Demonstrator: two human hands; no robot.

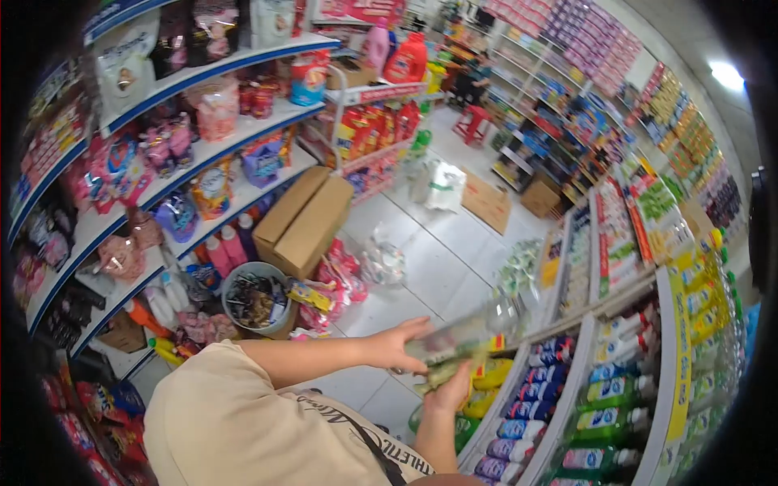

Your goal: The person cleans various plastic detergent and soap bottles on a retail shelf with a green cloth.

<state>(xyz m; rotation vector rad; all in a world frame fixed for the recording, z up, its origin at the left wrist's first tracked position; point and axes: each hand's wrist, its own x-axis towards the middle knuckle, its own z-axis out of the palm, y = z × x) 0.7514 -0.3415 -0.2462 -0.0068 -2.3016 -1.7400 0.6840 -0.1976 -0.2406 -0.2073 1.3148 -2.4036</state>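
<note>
My left hand [400,345] is closed around the near end of a long, clear plastic item [454,336], smeared by motion, so its kind is hard to make out. Just below it, my right hand [449,394] grips a greenish-yellow packet [442,372] pressed against the clear item's underside. Both hands are close together in front of my body, over the aisle floor beside the right-hand shelves. Yellow bottles [489,387] stand on the shelf right by my right hand.
Shelves of green dish-soap bottles [604,425] line my right. Pouches fill the white shelf [235,142] on my left. A carton [304,223], a filled bucket [255,298] and plastic bags [382,263] stand on the floor. Farther off, a person [476,79] is near a red stool [470,125].
</note>
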